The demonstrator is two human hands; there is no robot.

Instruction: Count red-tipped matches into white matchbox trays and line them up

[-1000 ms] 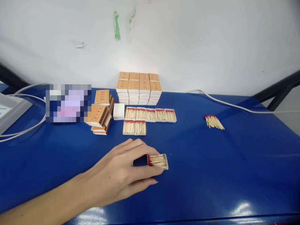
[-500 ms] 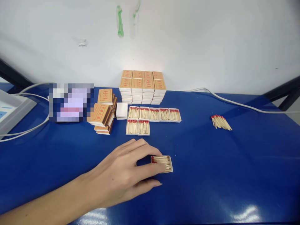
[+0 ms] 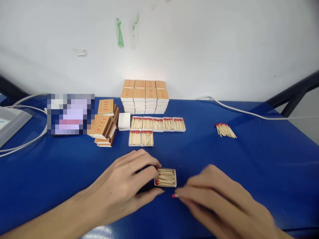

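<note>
In front of me lies a white matchbox tray (image 3: 167, 181) filled with matches, their red heads toward the left. My left hand (image 3: 132, 179) grips its left end, thumb on the near side and fingers on the far side and over the match heads. My right hand (image 3: 219, 199), slightly blurred, pinches a match (image 3: 174, 196) just off the tray's near right corner. Only the red head and a bit of the stick show; the fingers hide the rest. Beyond my left hand stand two filled trays (image 3: 141, 138), with a row of several more filled trays (image 3: 158, 124) behind them.
A loose pile of matches (image 3: 226, 130) lies at the right. Orange matchboxes (image 3: 145, 96) are stacked by the wall, and orange covers (image 3: 104, 122) are piled leaning at left. White trays (image 3: 124, 121) sit between them. A cable (image 3: 239, 111) runs along the back right.
My right hand has come into view from the right, holding a match. My left index finger has drawn back toward the tray's left end. The whole view has shifted slightly.
</note>
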